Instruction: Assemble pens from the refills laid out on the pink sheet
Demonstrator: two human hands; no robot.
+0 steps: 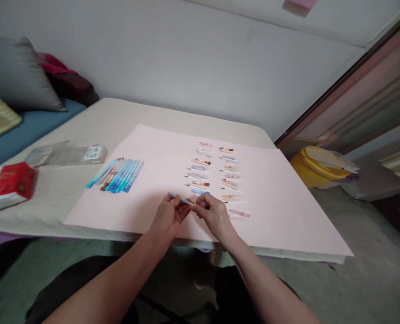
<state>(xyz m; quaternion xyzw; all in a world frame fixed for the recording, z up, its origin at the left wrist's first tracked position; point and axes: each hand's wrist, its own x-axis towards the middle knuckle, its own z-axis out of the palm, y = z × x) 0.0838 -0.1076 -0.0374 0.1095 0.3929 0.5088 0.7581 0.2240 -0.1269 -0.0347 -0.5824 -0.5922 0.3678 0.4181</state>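
Both hands meet over the near edge of a pink paper sheet (152, 157) on a low table. My left hand (168, 217) pinches a light blue pen barrel (179, 198) that points up and left. My right hand (212, 211) is closed at the pen's right end, its fingers pinched on a small part I cannot make out. Just beyond the hands lie two columns of small pen parts (216, 173), pink, brown and blue. A row of several blue and orange pens (117, 174) lies side by side at the sheet's left.
A clear plastic packet with a white label (68, 154) and a red packet (7, 183) lie on the table's left. A grey cushion (15, 74) sits on blue bedding behind. A yellow bucket (316, 166) stands on the floor to the right.
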